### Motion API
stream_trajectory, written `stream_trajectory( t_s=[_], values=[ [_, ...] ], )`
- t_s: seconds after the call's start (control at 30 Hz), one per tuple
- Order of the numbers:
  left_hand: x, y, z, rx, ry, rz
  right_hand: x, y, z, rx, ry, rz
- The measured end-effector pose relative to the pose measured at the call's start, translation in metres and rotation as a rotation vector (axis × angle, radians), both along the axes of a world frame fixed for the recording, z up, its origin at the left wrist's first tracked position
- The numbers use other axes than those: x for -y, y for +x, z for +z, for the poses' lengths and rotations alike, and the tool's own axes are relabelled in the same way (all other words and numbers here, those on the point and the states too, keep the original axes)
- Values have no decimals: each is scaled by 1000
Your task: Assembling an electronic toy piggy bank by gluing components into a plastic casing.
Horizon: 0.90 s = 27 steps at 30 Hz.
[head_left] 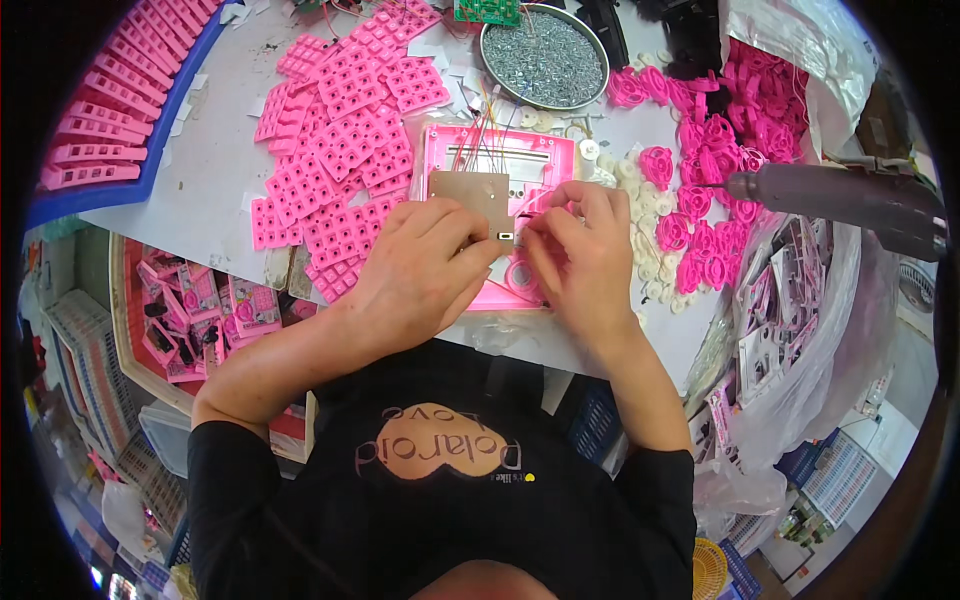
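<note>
A pink plastic housing [562, 150] lies on the table in front of me, with thin wires [486, 140] running up out of it. Over its left part sits a tan circuit board [470, 188], and a small switch [506, 237] shows at the board's lower right corner. My left hand [425, 260] grips the lower edge of this board between thumb and fingers. On the housing's right side is my right hand [588, 250], its fingers pinched together; what they hold is hidden. A round pink ring [519, 275] shows inside the housing between both hands.
Pink keypad pieces [345, 140] are heaped left of the housing. A round tray of screws [487, 62] stands behind it. White discs [650, 225] and pink rings [712, 150] lie to the right, under a dark power screwdriver [820, 195]. A blue bin [175, 150] stands far left.
</note>
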<state>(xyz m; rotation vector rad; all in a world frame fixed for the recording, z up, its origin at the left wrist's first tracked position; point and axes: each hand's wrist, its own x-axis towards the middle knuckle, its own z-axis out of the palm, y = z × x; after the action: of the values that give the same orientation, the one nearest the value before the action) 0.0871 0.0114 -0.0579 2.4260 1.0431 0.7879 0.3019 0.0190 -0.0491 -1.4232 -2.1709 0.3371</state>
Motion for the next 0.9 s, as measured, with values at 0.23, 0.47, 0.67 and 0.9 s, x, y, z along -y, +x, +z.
stream_trajectory(
  t_s=[0.23,0.47,0.67,0.9],
  values=[
    [0,-5,-5,3,-37,-28,-3,-8,5,37,-129,-33],
    [-5,-6,-2,53,-67,-50,2,-15,-3,33,-139,-132],
    [-73,-12,25,102,18,25,-14,16,10,-290,73,-188],
    [-65,7,24,65,-6,-142,-153,118,120,-976,116,39]
  ],
)
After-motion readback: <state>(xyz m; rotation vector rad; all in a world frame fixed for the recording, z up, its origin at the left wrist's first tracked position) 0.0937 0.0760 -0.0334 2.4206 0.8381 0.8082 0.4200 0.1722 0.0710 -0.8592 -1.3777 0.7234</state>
